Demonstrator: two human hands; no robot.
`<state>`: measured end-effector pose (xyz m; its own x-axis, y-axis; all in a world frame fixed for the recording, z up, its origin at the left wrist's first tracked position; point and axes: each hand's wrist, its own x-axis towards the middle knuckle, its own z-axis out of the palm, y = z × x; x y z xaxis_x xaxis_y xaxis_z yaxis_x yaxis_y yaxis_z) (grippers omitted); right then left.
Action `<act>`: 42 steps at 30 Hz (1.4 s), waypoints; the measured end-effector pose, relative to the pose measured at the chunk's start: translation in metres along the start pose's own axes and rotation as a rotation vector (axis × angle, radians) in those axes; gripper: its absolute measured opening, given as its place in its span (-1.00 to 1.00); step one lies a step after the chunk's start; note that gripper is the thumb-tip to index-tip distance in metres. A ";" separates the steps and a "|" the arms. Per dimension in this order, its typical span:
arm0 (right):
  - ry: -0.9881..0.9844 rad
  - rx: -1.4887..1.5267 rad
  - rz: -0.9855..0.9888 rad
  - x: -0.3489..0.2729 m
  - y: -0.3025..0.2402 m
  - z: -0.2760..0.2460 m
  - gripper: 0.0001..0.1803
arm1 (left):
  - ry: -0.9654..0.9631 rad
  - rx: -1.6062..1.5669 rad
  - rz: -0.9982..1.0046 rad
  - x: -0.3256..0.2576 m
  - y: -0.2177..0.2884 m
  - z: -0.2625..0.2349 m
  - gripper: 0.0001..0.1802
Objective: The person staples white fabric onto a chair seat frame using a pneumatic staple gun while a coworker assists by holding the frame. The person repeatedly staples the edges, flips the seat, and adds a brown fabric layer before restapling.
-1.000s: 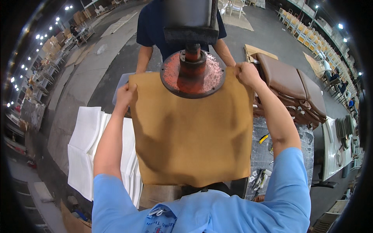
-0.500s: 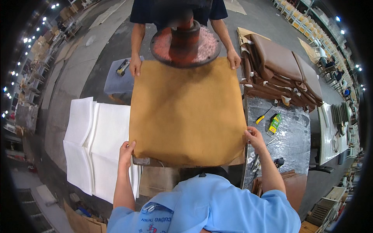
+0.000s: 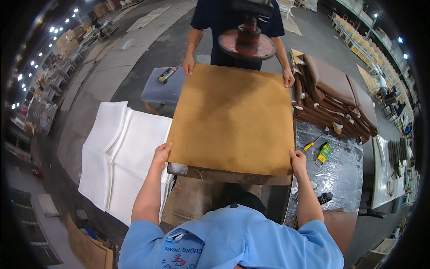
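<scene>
A large tan sheet, leather-like or of cloth, is stretched nearly flat over a worn-edged bench. My left hand is closed on its near left corner, thumb on top. At the near right corner my right hand pinches the sheet's edge. Across from me a person in dark clothes grips the far corners, with one hand on the left and the other hand on the right. Above the far edge hangs a round reddish press plate on a thick shaft.
White foam sheets are stacked at left, beside a grey-blue padded stool bearing a tool. To the right, a plastic-covered table carries a yellow knife and a green-yellow box; brown upholstered pads are piled behind.
The view has shifted, placing the scene differently. The sheet's near edge, sagging before, now lies straighter, with more of the bench front showing beneath. All four hands keep their hold.
</scene>
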<state>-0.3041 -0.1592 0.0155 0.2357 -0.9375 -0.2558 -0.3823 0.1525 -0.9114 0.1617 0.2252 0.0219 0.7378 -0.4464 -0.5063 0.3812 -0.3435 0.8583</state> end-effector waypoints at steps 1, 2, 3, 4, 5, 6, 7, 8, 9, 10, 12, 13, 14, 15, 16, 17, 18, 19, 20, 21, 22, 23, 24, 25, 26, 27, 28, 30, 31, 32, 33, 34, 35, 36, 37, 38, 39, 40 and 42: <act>0.004 0.024 -0.008 -0.001 0.005 0.002 -0.65 | 0.000 -0.034 0.006 -0.002 -0.002 -0.001 -0.53; 0.004 0.020 -0.017 -0.003 0.008 0.006 -0.65 | 0.008 -0.065 0.012 -0.003 -0.004 -0.004 -0.53; 0.004 0.017 -0.029 -0.004 0.010 0.011 -0.64 | 0.015 -0.098 0.021 -0.004 -0.005 -0.007 -0.54; 0.000 -0.017 -0.051 -0.004 0.010 0.017 -0.64 | 0.017 -0.128 0.002 -0.007 -0.018 -0.012 -0.54; 0.001 0.000 -0.031 -0.003 0.013 0.009 -0.65 | 0.017 -0.120 0.034 -0.003 -0.010 -0.007 -0.55; -0.037 -0.021 -0.035 0.002 0.009 0.015 -0.66 | 0.051 -0.159 0.054 -0.006 -0.018 -0.017 -0.56; -0.034 0.028 -0.062 -0.001 0.013 0.021 -0.66 | 0.044 -0.190 0.034 -0.008 -0.022 -0.018 -0.56; -0.047 0.079 -0.081 -0.006 0.019 0.025 -0.67 | 0.051 -0.220 0.011 -0.010 -0.025 -0.019 -0.56; -0.112 0.084 -0.049 -0.006 0.021 0.017 -0.67 | 0.065 -0.156 0.007 -0.010 -0.025 -0.017 -0.56; -0.102 0.072 0.005 -0.008 0.024 0.017 -0.64 | 0.090 -0.079 -0.009 -0.013 -0.026 -0.017 -0.57; -0.063 0.078 -0.042 0.007 0.023 -0.004 -0.68 | 0.062 -0.071 0.083 -0.004 -0.010 -0.006 -0.58; -0.033 0.055 -0.022 0.014 0.017 0.001 -0.65 | 0.095 -0.100 0.065 -0.007 -0.022 -0.016 -0.59; 0.028 -0.101 -0.174 0.015 0.014 -0.011 -0.58 | 0.086 -0.090 0.072 -0.003 -0.015 -0.009 -0.60; 0.051 -0.287 -0.342 0.025 -0.003 -0.009 -0.50 | 0.120 -0.099 0.055 -0.007 -0.029 -0.014 -0.58; 0.125 -0.278 -0.363 0.026 -0.012 -0.002 -0.50 | 0.130 -0.050 0.051 -0.006 -0.022 -0.008 -0.57; 0.149 -0.282 -0.387 0.022 -0.023 0.022 -0.49 | 0.188 -0.031 0.066 -0.014 -0.033 -0.015 -0.57; 0.080 -0.353 -0.443 0.020 -0.040 0.050 -0.51 | 0.232 -0.008 0.083 -0.019 -0.041 -0.020 -0.57; -0.035 -0.313 -0.494 0.018 -0.059 0.078 -0.54 | 0.229 0.038 0.045 -0.018 -0.044 -0.020 -0.57; -0.139 -0.274 -0.547 0.015 -0.080 0.106 -0.58 | 0.216 0.079 0.014 -0.016 -0.045 -0.019 -0.57; -0.242 -0.229 -0.597 0.009 -0.098 0.141 -0.61 | 0.234 0.068 0.049 -0.013 -0.046 -0.017 -0.56; -0.299 -0.303 -0.731 -0.006 -0.112 0.182 -0.63 | 0.256 0.064 0.083 -0.013 -0.052 -0.014 -0.56; -0.349 -0.378 -0.870 -0.024 -0.128 0.223 -0.65 | 0.236 0.059 0.088 -0.012 -0.054 -0.015 -0.56; -0.449 -0.366 -0.979 -0.040 -0.140 0.258 -0.64 | 0.209 0.071 0.111 -0.007 -0.047 -0.014 -0.57; -0.565 -0.365 -1.087 -0.060 -0.149 0.294 -0.63 | 0.187 0.071 0.120 -0.006 -0.048 -0.017 -0.57; -0.647 -0.397 -1.162 -0.090 -0.157 0.330 -0.60 | 0.225 0.033 0.166 -0.008 -0.054 -0.020 -0.61; -0.719 -0.428 -1.238 -0.119 -0.162 0.358 -0.58 | 0.256 -0.003 0.217 -0.009 -0.060 -0.025 -0.64; -0.746 -0.413 -1.265 -0.139 -0.159 0.379 -0.56 | 0.238 -0.168 0.218 -0.008 -0.063 -0.031 -0.71; -0.784 -0.383 -1.307 -0.171 -0.147 0.417 -0.52 | 0.215 -0.320 0.174 -0.009 -0.071 -0.055 -0.70; -0.780 -0.438 -1.303 -0.182 -0.143 0.429 -0.51 | 0.213 -0.374 0.159 -0.015 -0.081 -0.079 -0.67; -0.776 -0.498 -1.296 -0.190 -0.133 0.433 -0.49 | 0.278 -0.295 0.136 -0.022 -0.095 -0.106 -0.65; -0.749 -0.550 -1.312 -0.196 -0.124 0.441 -0.48 | 0.345 -0.211 0.116 -0.027 -0.111 -0.139 -0.62; -0.723 -0.601 -1.327 -0.201 -0.114 0.449 -0.47 | 0.413 -0.129 0.092 -0.033 -0.129 -0.168 -0.60; -0.678 -0.659 -1.359 -0.200 -0.109 0.453 -0.46 | 0.471 -0.038 0.030 -0.037 -0.151 -0.204 -0.53; -0.619 -0.739 -1.383 -0.200 -0.103 0.452 -0.44 | 0.450 -0.043 -0.093 -0.045 -0.166 -0.238 -0.44; -0.626 -0.817 -1.344 -0.202 -0.101 0.451 -0.43 | 0.519 0.075 -0.152 -0.051 -0.182 -0.271 -0.36; -0.629 -0.894 -1.307 -0.206 -0.101 0.450 -0.42 | 0.508 -0.018 -0.282 -0.054 -0.194 -0.303 -0.30; -0.639 -0.969 -1.270 -0.209 -0.105 0.455 -0.40 | 0.544 0.062 -0.349 -0.059 -0.205 -0.336 -0.27; -0.597 -0.979 -1.323 -0.216 -0.110 0.460 -0.52 | 0.586 0.194 -0.343 -0.056 -0.214 -0.368 -0.22; -0.529 -0.999 -1.430 -0.230 -0.122 0.469 -0.67 | 0.599 0.256 -0.388 -0.046 -0.236 -0.430 -0.15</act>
<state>0.1077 0.1841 0.0343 0.9751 0.0524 0.2155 0.0612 -0.9975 -0.0343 0.2774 0.6824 -0.1212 0.7818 0.2451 -0.5734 0.5873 -0.5986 0.5448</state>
